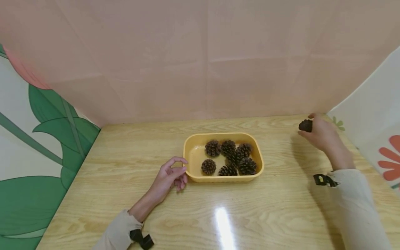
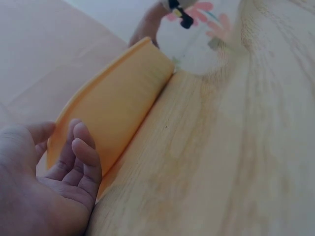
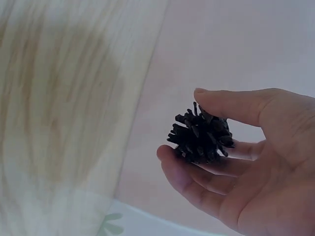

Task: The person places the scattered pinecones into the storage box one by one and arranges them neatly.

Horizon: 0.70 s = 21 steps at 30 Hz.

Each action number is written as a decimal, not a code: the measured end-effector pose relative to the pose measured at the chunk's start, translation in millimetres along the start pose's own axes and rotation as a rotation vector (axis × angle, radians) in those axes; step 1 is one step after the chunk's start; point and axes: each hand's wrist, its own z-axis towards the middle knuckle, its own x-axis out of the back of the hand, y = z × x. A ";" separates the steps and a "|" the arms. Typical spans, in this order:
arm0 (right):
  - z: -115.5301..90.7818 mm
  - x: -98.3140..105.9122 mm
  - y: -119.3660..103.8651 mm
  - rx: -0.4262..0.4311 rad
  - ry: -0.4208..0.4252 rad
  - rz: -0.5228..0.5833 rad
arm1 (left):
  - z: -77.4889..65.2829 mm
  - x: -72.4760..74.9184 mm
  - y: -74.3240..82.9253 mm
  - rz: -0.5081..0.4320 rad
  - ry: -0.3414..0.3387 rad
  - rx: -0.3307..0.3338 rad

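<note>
A pine cone [image 3: 199, 135] is held between the thumb and fingers of my right hand [image 1: 325, 133], raised over the far right of the table. The right wrist view shows its dark, spread scales above the curled fingers. My left hand [image 1: 172, 177] is at the left end of a yellow plastic tray [image 1: 223, 178], thumb and index finger pinching its rim. In the left wrist view the other fingers [image 2: 86, 152] bend loosely beside the tray's outer wall. Inside the tray lie several brown pine cones [image 1: 208, 166], most of them bunched toward the right.
The wood-grain table [image 1: 140, 146] runs back to a plain pinkish backdrop [image 1: 203, 80]. Printed panels stand at both sides, with green leaves [image 1: 72, 132] on the left and red petals [image 1: 390, 158] on the right. A bright light reflection lies on the near tabletop.
</note>
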 end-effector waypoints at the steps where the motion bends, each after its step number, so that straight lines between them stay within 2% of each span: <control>1: -0.8 -0.2 -4.7 -0.001 -0.003 0.011 | 0.1 0.0 -0.1 0.002 -0.001 -0.001; 8: -2.2 -6.1 -31.3 0.059 0.004 0.026 | 0.8 0.3 0.2 -0.005 -0.009 -0.009; 21: -8.0 -14.8 -73.9 0.213 0.075 -0.003 | 0.3 -1.7 3.6 0.016 0.002 0.010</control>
